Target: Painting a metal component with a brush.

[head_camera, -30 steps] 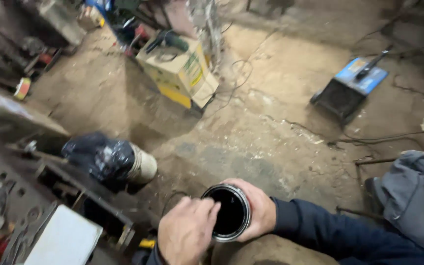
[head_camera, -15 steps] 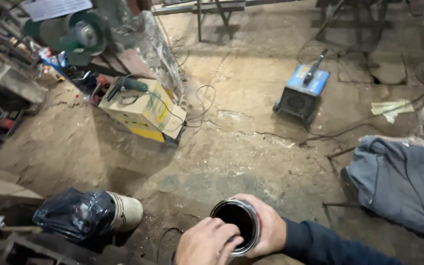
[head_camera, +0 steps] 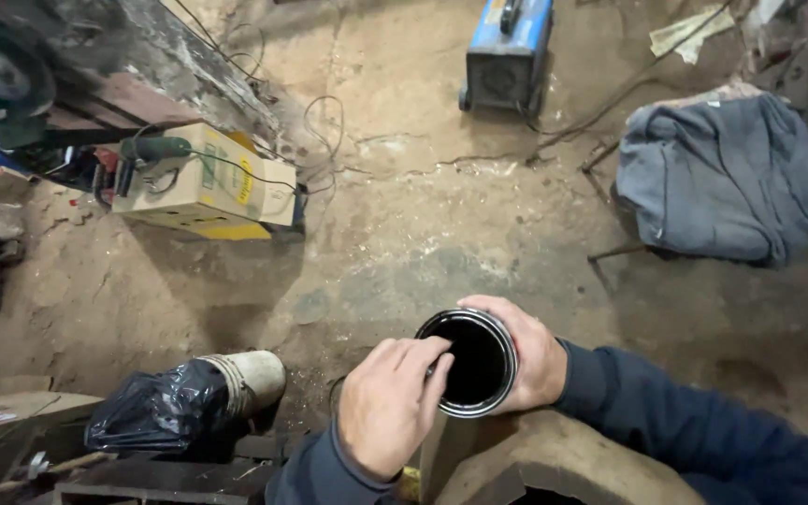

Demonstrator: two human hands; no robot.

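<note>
My right hand [head_camera: 530, 351] wraps around a round metal can [head_camera: 469, 363] whose inside looks black and glossy. The can's mouth faces up at me. My left hand [head_camera: 387, 404] rests at the can's left rim, fingers bent together and their tips reaching over the edge. Both arms wear dark blue sleeves. A rough stone or wooden block [head_camera: 554, 463] lies just below the can.
A dirt floor spreads below. A yellow cardboard box [head_camera: 208, 182] with a power tool on top stands at the left, a blue welding machine [head_camera: 507, 51] at the top, a grey cloth [head_camera: 727, 173] over a frame at the right, a bag-wrapped bucket [head_camera: 184, 407] at lower left.
The view has swung downward and to the right, so the box and welder shifted in frame. My left hand's fingers have moved onto the can's rim; the right hand keeps its hold.
</note>
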